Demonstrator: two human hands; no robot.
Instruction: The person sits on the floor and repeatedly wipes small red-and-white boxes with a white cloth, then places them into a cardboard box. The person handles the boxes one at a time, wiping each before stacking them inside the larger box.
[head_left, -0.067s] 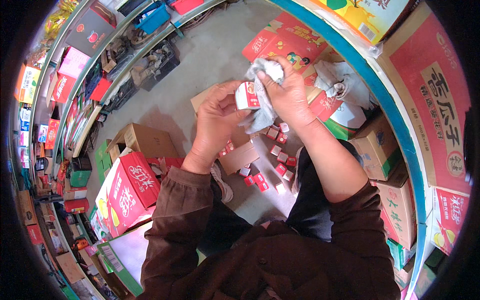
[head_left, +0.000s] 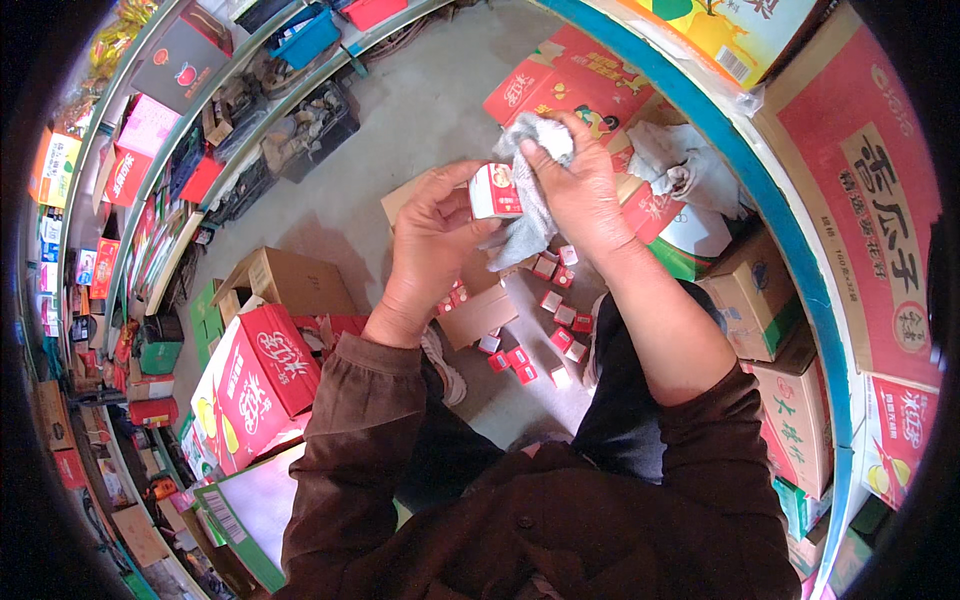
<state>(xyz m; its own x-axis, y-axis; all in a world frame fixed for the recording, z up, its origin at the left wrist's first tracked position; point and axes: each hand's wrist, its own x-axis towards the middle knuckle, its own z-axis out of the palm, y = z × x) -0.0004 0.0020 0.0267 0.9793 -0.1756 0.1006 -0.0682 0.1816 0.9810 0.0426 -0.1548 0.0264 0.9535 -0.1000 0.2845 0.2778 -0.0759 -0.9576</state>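
The cloth [head_left: 532, 222] had edged right, gripped in my right hand [head_left: 588, 195]; upper centre, my left hand [head_left: 432, 232] pinched the box [head_left: 494, 192], best kept steady, I judged.

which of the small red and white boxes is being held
The small box in the left hand, beside the gray cloth; the other small boxes lie below, unheld.

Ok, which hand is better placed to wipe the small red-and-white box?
Probably the right hand: it grips the grey-white cloth, close beside the red-and-white box, while the left hand is holding that box.
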